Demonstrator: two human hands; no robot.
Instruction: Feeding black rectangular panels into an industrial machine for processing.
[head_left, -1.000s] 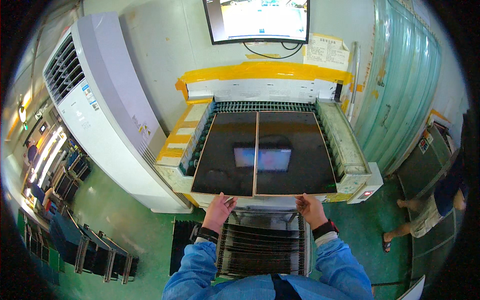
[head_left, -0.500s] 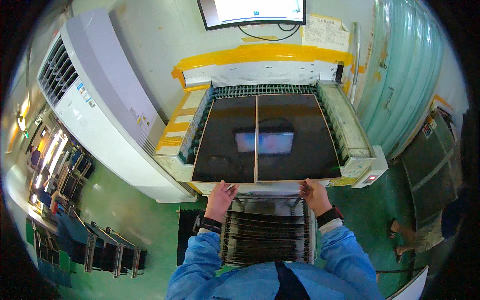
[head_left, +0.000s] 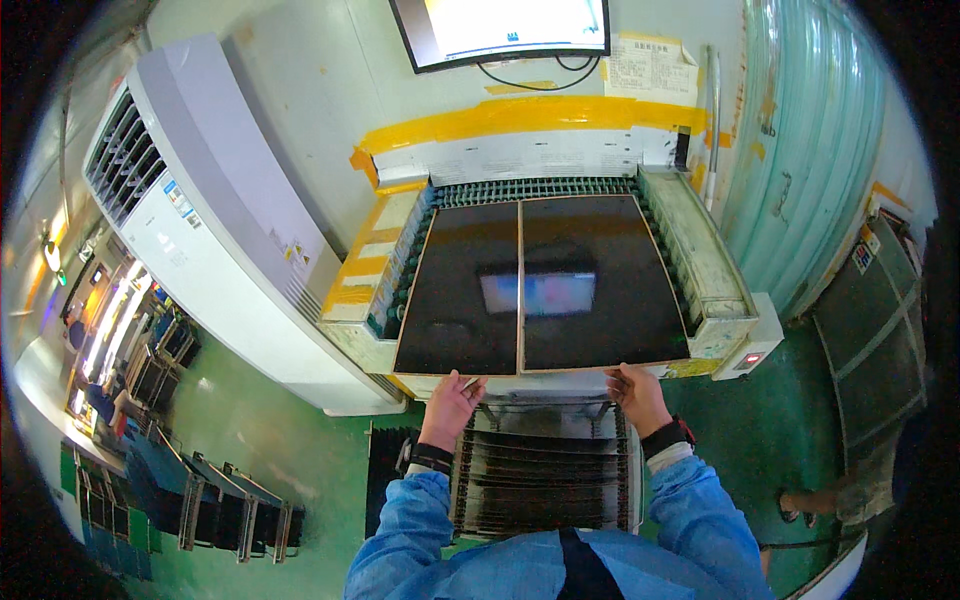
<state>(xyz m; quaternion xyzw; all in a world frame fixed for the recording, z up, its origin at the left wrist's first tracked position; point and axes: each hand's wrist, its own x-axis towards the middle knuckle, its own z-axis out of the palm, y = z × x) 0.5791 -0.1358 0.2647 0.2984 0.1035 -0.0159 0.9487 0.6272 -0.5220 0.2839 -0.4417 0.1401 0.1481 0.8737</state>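
Two flat, glossy black panels lie side by side on a roller conveyor [head_left: 530,187], the left panel [head_left: 460,300] and the right panel [head_left: 605,310] parted by a thin pale line. Their pale-edged near ends reach to the front of the machine. My left hand [head_left: 452,408] has thumb and fingertips at the near edge of the left panel. At the right panel's near edge, toward its right half, my right hand [head_left: 638,396] pinches with curled fingers. The undersides of the panels and the fingertips beneath them are hidden.
Below my hands stands a slotted rack [head_left: 545,470] holding several dark panels. A tall white air conditioner [head_left: 235,230] flanks the conveyor on the left. A monitor [head_left: 505,30] hangs above. More racks [head_left: 220,500] stand left; another person's leg [head_left: 835,500] shows at right.
The whole view has shifted slightly, so the machine sits a little lower and to the right. Both hands stay at the panels' near edges.
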